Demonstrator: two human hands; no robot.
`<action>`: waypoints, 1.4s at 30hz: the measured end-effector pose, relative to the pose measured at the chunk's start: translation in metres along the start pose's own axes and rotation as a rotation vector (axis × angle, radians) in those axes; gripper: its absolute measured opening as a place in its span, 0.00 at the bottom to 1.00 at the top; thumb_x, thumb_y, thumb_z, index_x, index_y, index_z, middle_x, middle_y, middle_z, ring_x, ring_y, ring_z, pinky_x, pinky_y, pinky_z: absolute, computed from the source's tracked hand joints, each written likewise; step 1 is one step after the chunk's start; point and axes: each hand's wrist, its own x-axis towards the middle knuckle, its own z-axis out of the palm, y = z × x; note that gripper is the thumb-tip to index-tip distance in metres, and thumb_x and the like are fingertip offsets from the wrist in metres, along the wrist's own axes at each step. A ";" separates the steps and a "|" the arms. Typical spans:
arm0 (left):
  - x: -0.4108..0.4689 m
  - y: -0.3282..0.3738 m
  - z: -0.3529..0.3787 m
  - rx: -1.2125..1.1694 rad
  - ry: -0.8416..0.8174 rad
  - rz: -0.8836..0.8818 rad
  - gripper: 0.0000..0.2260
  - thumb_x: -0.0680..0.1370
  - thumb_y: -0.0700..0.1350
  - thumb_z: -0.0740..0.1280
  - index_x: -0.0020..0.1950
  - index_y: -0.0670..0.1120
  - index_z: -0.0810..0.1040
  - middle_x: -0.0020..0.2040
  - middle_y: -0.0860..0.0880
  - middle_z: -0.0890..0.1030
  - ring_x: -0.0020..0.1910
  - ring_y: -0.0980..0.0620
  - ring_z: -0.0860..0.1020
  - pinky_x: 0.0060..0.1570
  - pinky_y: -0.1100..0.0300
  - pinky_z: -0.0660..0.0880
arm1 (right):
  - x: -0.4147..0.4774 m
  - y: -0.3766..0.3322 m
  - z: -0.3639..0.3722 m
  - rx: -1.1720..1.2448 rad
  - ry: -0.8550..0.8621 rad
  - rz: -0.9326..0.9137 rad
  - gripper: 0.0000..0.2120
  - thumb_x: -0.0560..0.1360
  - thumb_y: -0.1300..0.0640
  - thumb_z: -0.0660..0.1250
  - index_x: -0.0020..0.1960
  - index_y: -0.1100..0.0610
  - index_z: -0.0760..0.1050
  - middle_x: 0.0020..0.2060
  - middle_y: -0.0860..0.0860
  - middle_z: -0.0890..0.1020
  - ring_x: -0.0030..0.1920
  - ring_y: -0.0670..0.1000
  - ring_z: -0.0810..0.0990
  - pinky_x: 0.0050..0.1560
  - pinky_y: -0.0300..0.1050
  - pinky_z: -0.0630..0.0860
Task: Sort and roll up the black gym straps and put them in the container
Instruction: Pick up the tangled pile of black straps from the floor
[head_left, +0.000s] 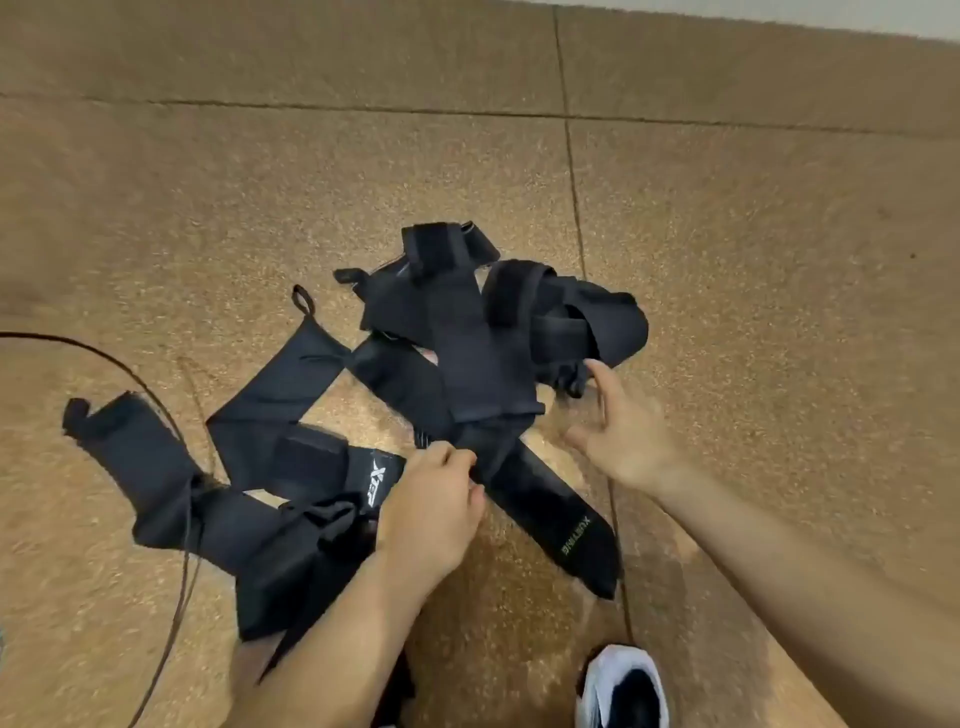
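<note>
A speckled tan rubber floor (753, 312) carried a tangled heap of flat black fabric gym straps (467, 364), spread ahead of and to the left of both hands. The left hand (431, 509) pinched one strap at the heap's near edge, fingers curled. The right hand (623, 431) hovered just beside it, fingers spread, holding nothing. A white-and-black shoe (623, 686) stood nearer the person than the right hand.

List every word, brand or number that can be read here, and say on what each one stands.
"XTEP", white stylised logo: on the folded strap beside the left hand.
"XUETING", green, upside down, second letter unsure: near the end of the long strap.
Nothing else is readable.
</note>
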 end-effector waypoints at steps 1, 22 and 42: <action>0.022 -0.006 0.014 0.050 0.006 0.018 0.23 0.82 0.54 0.61 0.75 0.49 0.64 0.73 0.50 0.65 0.72 0.49 0.63 0.66 0.56 0.69 | 0.024 0.005 0.010 -0.068 0.055 -0.010 0.40 0.75 0.41 0.68 0.79 0.43 0.49 0.79 0.56 0.56 0.78 0.61 0.52 0.74 0.56 0.56; 0.097 0.032 -0.041 -1.136 0.407 0.110 0.18 0.78 0.35 0.67 0.61 0.56 0.79 0.54 0.55 0.81 0.53 0.60 0.80 0.55 0.59 0.78 | 0.061 0.003 0.001 0.930 -0.348 -0.204 0.23 0.62 0.64 0.79 0.54 0.53 0.79 0.45 0.51 0.87 0.48 0.58 0.85 0.44 0.50 0.76; 0.040 0.053 -0.105 -0.354 0.274 0.642 0.33 0.68 0.45 0.78 0.71 0.53 0.71 0.59 0.58 0.80 0.58 0.59 0.79 0.59 0.54 0.75 | -0.001 0.002 -0.084 0.667 -0.082 -0.605 0.65 0.46 0.34 0.83 0.76 0.35 0.53 0.72 0.43 0.72 0.70 0.42 0.72 0.65 0.41 0.72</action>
